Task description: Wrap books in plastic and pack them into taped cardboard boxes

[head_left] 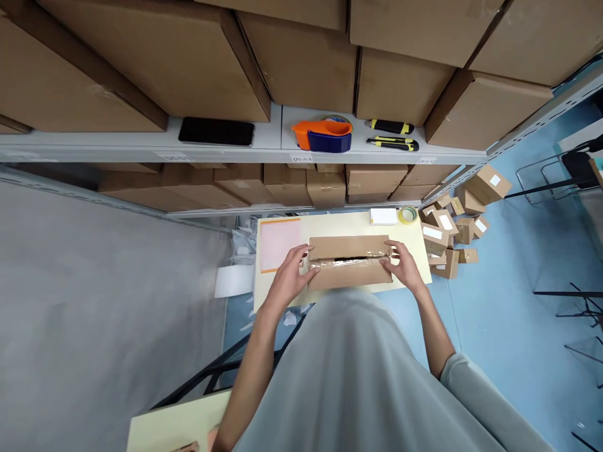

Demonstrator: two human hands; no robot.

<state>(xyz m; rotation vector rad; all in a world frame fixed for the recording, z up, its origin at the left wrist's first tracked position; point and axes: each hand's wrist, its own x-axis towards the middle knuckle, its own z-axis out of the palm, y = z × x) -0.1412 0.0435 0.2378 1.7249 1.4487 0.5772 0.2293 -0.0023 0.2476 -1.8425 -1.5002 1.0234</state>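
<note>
A flat brown cardboard box [349,248] lies on the pale yellow table [339,225], a strip of clear tape running along its middle seam. My left hand [293,271] grips the box's left end, fingers curled over the edge. At the right end my right hand [402,265] does the same, fingers bent onto the top and side. The flaps show a dark gap at the middle of the seam.
A pink sheet [279,243], a white pad [383,216] and a tape roll [407,215] lie on the table. On the shelf above: a black phone [216,131], an orange-blue tape dispenser [323,134], two yellow-black cutters [392,135]. Small taped boxes [452,232] are piled on the blue floor at right.
</note>
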